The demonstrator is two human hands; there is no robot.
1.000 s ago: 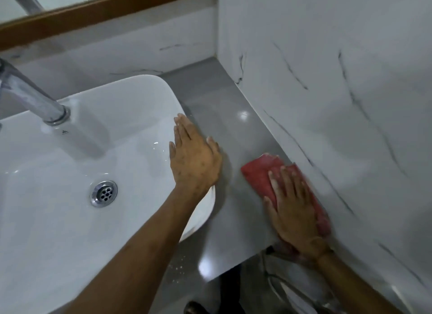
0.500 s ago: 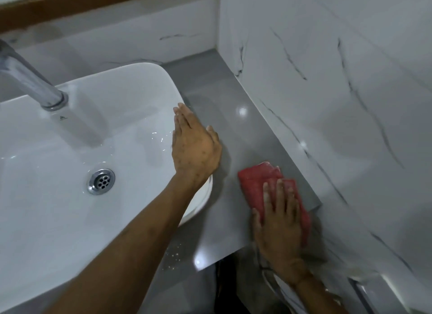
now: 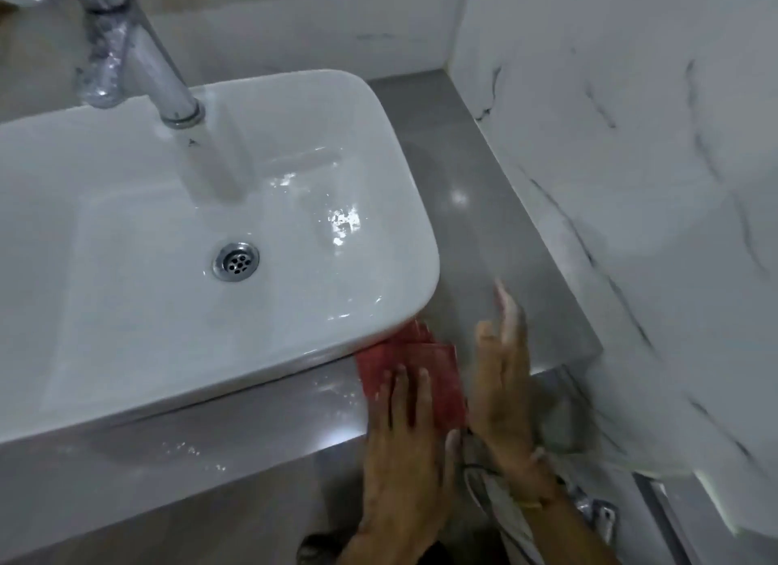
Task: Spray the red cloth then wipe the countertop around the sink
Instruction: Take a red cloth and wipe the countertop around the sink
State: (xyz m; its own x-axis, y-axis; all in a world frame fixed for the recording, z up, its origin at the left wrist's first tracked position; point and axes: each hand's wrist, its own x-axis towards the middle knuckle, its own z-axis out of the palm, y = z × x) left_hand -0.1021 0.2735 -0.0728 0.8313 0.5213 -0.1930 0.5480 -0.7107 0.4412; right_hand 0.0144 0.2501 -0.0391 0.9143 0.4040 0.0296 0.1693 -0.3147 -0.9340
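At sink (image 3: 404, 185) front corner | red cloth (image 3: 404, 358) folded flat | left hand (image 3: 404, 442) spread pressing it | right hand (image 3: 505, 379) open, lifted

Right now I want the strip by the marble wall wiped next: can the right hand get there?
Probably yes. The right hand hangs open over bare grey countertop with nothing between it and the wall. But the red cloth lies under the left hand.

One head cam, looking steeply down, close over sink (image 3: 391, 177) rim & counter's (image 3: 484, 236) front-right corner.
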